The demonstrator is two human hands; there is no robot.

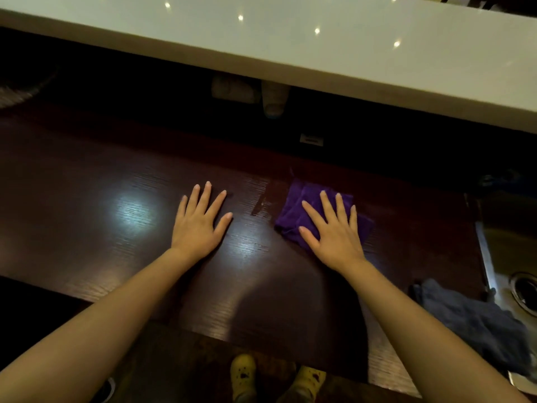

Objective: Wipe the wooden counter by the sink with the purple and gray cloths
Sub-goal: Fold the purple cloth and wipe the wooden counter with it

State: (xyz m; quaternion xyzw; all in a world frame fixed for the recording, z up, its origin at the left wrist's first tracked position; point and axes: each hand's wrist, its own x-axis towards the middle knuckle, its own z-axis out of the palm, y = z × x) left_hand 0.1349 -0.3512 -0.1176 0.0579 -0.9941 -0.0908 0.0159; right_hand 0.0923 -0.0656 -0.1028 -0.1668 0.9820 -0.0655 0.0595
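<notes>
A dark wooden counter (101,175) fills the middle of the head view. A folded purple cloth (293,210) lies on it right of centre. My right hand (334,231) rests flat on top of the cloth, fingers spread, pressing on it rather than gripping. My left hand (200,222) lies flat on the bare wood to the left, fingers apart, holding nothing. A crumpled gray cloth (476,324) sits at the counter's right front corner, partly over the sink's edge. A wet streak (261,203) shows on the wood between my hands.
A steel sink (511,251) with a round drain (527,289) borders the counter on the right. A raised white ledge (290,45) runs along the back, with dark space and some dim objects beneath it. My yellow shoes (244,373) show below the front edge.
</notes>
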